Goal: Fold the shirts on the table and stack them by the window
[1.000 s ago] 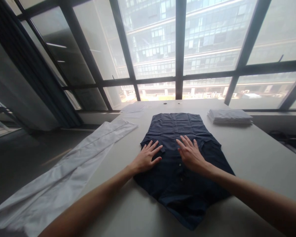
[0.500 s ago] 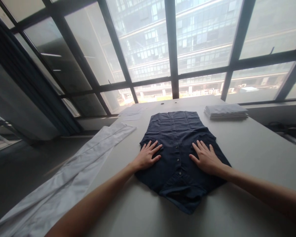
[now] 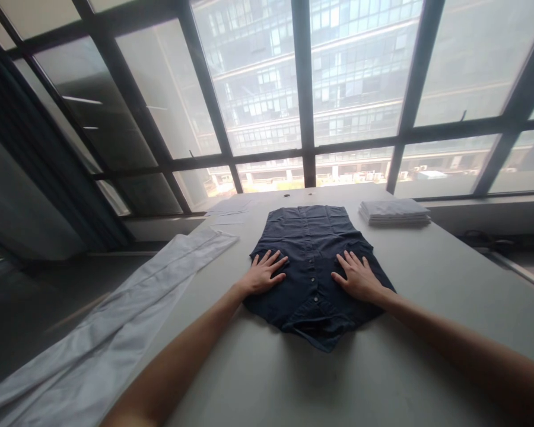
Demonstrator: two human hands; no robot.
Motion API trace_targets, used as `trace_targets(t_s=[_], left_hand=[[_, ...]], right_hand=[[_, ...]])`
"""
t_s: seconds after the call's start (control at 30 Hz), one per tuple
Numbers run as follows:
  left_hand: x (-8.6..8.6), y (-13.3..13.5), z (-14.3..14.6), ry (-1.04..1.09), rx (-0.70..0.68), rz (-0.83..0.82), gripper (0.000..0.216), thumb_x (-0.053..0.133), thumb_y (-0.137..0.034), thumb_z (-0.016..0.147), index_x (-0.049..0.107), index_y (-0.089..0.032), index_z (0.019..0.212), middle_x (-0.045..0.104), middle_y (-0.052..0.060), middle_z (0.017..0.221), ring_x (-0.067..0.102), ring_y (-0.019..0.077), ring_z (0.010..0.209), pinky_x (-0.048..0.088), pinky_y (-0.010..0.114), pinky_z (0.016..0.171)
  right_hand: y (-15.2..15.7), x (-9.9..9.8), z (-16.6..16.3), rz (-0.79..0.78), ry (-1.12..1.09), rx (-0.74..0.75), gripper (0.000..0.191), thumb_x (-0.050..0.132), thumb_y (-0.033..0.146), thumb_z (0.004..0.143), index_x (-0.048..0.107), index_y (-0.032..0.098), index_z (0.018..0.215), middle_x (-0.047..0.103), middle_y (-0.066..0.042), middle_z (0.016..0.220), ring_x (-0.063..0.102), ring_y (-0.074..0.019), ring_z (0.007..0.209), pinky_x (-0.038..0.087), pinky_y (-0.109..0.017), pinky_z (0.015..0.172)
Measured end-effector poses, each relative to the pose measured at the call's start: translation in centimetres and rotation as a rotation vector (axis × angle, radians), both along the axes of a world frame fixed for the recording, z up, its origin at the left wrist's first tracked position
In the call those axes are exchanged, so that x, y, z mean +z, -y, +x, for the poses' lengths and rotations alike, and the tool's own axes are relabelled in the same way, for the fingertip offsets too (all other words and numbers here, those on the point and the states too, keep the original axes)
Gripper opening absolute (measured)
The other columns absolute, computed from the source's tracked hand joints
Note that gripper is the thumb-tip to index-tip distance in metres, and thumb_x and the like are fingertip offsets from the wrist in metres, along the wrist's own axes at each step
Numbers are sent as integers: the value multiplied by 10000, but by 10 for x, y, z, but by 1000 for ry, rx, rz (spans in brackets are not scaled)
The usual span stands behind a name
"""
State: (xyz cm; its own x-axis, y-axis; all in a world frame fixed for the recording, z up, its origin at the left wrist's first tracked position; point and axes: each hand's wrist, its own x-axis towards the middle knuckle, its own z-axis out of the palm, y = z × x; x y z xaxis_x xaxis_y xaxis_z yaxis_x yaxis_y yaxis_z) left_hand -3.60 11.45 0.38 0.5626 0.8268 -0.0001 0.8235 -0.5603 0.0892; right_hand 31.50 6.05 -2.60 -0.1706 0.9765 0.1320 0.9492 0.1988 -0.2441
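Observation:
A dark navy button-up shirt (image 3: 309, 237) lies flat on the white table (image 3: 445, 284), its button line running down the middle and its collar end pointing at me. No sleeves show at its sides. My left hand (image 3: 263, 274) rests flat on the shirt's left part, fingers spread. On the right part, my right hand (image 3: 356, 276) lies palm down in the same way, fingers apart. Neither hand grips the cloth. Small wrinkles cross the fabric between and beyond the hands.
A folded stack of white cloth (image 3: 394, 212) sits at the table's back right. White fabric (image 3: 160, 290) hangs over the left edge. Flat white sheets (image 3: 226, 209) lie at the back left. Large windows (image 3: 253, 89) stand behind the table, a dark curtain (image 3: 40, 154) at the left.
The camera view has shifted slightly, so the shirt and table appear further away. The shirt has slid a little away from me with both hands still flat on it.

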Motion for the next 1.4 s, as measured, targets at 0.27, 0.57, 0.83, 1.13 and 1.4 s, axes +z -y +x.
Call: trace_targets(t_s=[0.27, 0.57, 0.83, 1.13, 1.4], left_hand=[[4, 14, -4, -10, 13, -58, 691, 325, -730, 1001, 230, -433, 1618, 131, 6, 1711, 89, 381, 1573, 112, 670, 1212], [8, 18, -2, -5, 5, -88, 704, 341, -720, 1004, 229, -406, 1625, 102, 23, 1717, 45, 364, 1580, 69, 674, 1216], [16, 24, 10, 297, -14, -164, 721, 401, -725, 985, 489, -266, 1533, 258, 110, 1689, 181, 375, 1559, 142, 605, 1237], [60, 60, 30, 362, -420, -870, 640, 863, -623, 706, 716, -230, 1190, 721, 51, 1096, 653, 214, 978, 513, 293, 847], [52, 69, 41, 249, -511, -724, 457, 906, -540, 681, 710, -189, 900, 613, -6, 876, 571, 145, 769, 458, 222, 643]], right_hand=[[9, 4, 2, -23, 20, -4, 712, 390, 555, 1012, 396, 129, 1583, 294, -199, 1660, 195, -360, 1557, 138, -592, 1235], [10, 5, 6, -21, 17, 23, 668, 388, 513, 1021, 416, 131, 1569, 296, -186, 1662, 210, -323, 1559, 139, -596, 1238], [12, 4, 6, 79, -63, 36, 585, 455, 408, 1001, 497, 119, 1509, 345, -211, 1637, 248, -350, 1544, 167, -640, 1217], [25, 39, 19, -201, -488, 576, 230, 534, 122, 825, 715, 176, 956, 684, -36, 890, 609, -170, 784, 492, -277, 723], [51, 70, 20, -536, -243, 782, 404, 817, 267, 682, 690, 200, 1060, 584, -6, 1041, 545, -156, 849, 431, -235, 697]])
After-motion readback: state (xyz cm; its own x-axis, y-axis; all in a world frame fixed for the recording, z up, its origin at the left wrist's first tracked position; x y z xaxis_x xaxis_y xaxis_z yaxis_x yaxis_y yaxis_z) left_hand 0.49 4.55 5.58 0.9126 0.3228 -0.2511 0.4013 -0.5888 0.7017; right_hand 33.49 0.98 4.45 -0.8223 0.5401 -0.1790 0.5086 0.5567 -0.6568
